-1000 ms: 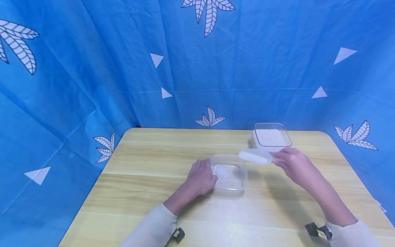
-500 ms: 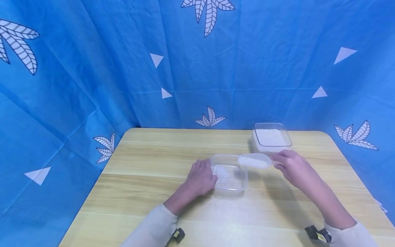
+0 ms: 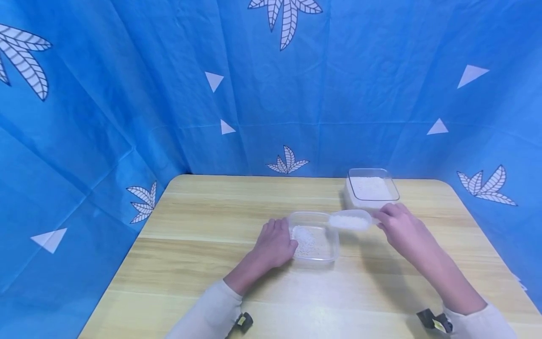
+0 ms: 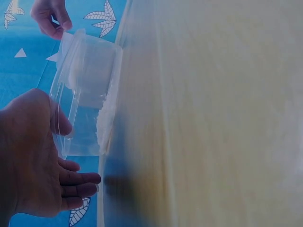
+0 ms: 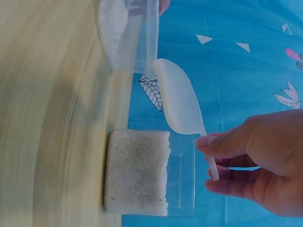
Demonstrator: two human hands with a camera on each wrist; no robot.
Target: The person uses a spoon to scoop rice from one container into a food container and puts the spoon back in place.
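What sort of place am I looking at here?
Probably a makeshift filming booth: creased, leaf-patterned blue cloth hangs behind a wood-grained table, and small black devices sit by both cuffs.

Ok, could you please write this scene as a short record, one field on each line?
left hand: holds the near container at its left side
right hand: holds the scoop
scoop: carries white grains, raised above the table, tip by the near container's right rim; contact unclear
near container: clear, a small amount of grains, mostly toward the left
far container: clear, more than half full of grains, farther back and to the right
backdrop: blue cloth with white leaves and triangles
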